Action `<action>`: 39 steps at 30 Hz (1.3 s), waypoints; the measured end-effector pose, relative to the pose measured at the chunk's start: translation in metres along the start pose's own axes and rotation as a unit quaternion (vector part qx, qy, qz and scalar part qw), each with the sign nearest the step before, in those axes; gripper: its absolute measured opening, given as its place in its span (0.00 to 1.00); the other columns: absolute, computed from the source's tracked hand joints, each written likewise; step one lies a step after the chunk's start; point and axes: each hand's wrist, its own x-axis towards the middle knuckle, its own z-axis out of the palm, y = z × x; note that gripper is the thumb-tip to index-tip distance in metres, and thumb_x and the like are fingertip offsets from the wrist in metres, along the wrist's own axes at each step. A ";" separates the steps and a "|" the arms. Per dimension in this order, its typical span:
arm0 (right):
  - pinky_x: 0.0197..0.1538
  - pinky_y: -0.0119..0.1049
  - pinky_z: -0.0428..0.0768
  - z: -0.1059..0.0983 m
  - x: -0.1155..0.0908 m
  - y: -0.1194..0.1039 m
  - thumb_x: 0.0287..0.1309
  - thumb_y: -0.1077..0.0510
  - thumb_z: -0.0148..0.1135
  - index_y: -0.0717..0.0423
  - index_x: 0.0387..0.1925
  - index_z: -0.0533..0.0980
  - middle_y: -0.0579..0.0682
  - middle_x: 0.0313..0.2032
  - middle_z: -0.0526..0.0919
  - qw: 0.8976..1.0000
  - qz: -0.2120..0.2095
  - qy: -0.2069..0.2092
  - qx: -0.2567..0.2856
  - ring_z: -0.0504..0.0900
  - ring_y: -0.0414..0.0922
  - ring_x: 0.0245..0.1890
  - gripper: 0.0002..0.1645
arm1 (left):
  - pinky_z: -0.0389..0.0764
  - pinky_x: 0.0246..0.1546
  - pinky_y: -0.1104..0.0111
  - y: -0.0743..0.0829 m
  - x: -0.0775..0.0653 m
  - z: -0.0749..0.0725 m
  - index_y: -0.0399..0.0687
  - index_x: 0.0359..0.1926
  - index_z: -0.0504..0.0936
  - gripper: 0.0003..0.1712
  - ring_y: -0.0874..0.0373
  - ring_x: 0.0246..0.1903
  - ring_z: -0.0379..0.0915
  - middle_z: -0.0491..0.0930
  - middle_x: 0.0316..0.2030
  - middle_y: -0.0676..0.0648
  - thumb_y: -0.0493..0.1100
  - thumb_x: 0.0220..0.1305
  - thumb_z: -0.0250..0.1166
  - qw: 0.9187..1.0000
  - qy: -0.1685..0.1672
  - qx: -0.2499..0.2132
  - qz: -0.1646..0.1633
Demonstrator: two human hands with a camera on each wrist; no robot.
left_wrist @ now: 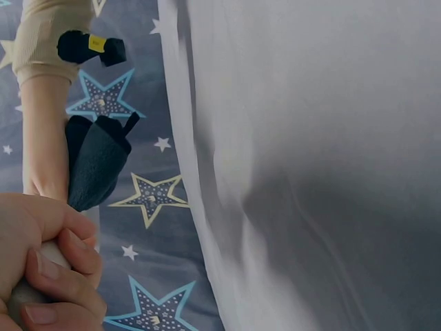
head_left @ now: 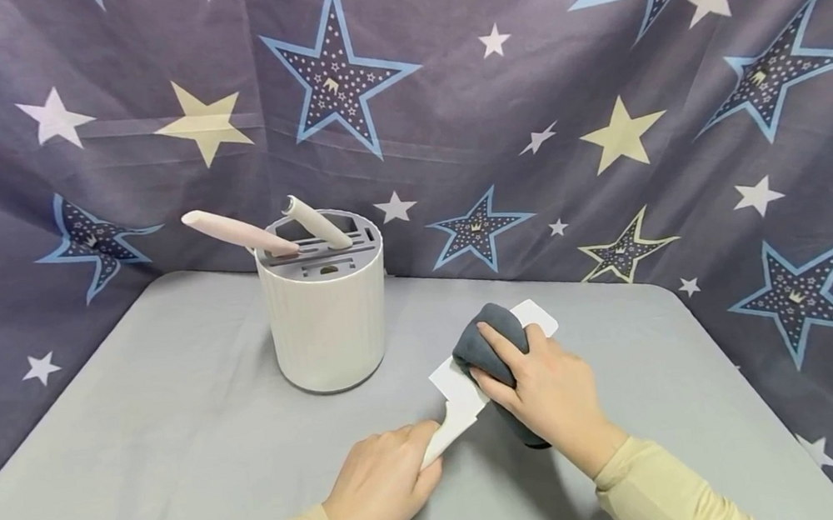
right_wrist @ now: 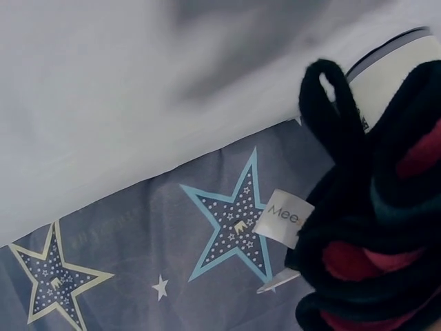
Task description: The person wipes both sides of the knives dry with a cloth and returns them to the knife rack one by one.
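My left hand [head_left: 383, 482] grips the pale handle of a white-bladed cleaver [head_left: 457, 383], held tilted above the table. A folded dark grey cloth [head_left: 490, 338] lies over the middle of the blade, and my right hand [head_left: 553, 387] holds it there with thumb and fingers. Both ends of the blade show past the cloth. In the left wrist view, the fingers of my left hand [left_wrist: 58, 265] curl round the handle. The right wrist view shows the hanging folds of the cloth [right_wrist: 331, 172], with a loop and a white label; the fingers are hidden there.
A white round knife block [head_left: 328, 331] stands at the back, left of the hands. A pink-handled knife [head_left: 240, 231] and a cream-handled one [head_left: 316, 221] lean in its slots. The grey-covered table [head_left: 177, 434] ends at a star-patterned curtain [head_left: 441, 124].
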 end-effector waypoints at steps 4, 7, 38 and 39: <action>0.14 0.43 0.69 0.000 0.002 0.003 0.53 0.33 0.64 0.36 0.59 0.79 0.58 0.29 0.73 1.000 0.002 0.010 -0.002 0.71 0.50 0.17 0.32 | 0.53 0.13 0.72 0.000 -0.001 0.000 0.54 0.26 0.71 0.11 0.67 0.14 0.52 0.64 0.15 0.61 0.39 0.52 0.67 1.000 0.009 0.003 0.003; 0.15 0.44 0.69 0.001 0.002 0.006 0.54 0.32 0.63 0.36 0.59 0.79 0.59 0.30 0.73 1.000 0.009 0.007 -0.006 0.73 0.51 0.18 0.32 | 0.53 0.13 0.72 0.001 -0.002 -0.001 0.54 0.26 0.71 0.11 0.67 0.15 0.52 0.64 0.16 0.61 0.39 0.51 0.67 1.000 0.013 0.005 0.005; 0.19 0.52 0.72 0.002 0.022 0.047 0.60 0.32 0.59 0.37 0.65 0.72 0.63 0.36 0.74 0.987 0.139 -0.082 0.004 0.76 0.57 0.21 0.34 | 0.51 0.12 0.72 -0.004 -0.003 -0.002 0.53 0.27 0.70 0.14 0.65 0.13 0.53 0.69 0.17 0.59 0.40 0.49 0.70 0.997 0.040 0.053 0.029; 0.19 0.53 0.73 0.002 0.022 0.048 0.60 0.32 0.58 0.37 0.65 0.72 0.63 0.36 0.74 0.986 0.142 -0.083 0.004 0.76 0.57 0.21 0.34 | 0.52 0.12 0.72 -0.004 -0.003 -0.002 0.53 0.27 0.70 0.14 0.65 0.13 0.53 0.69 0.17 0.59 0.40 0.49 0.70 0.997 0.040 0.054 0.030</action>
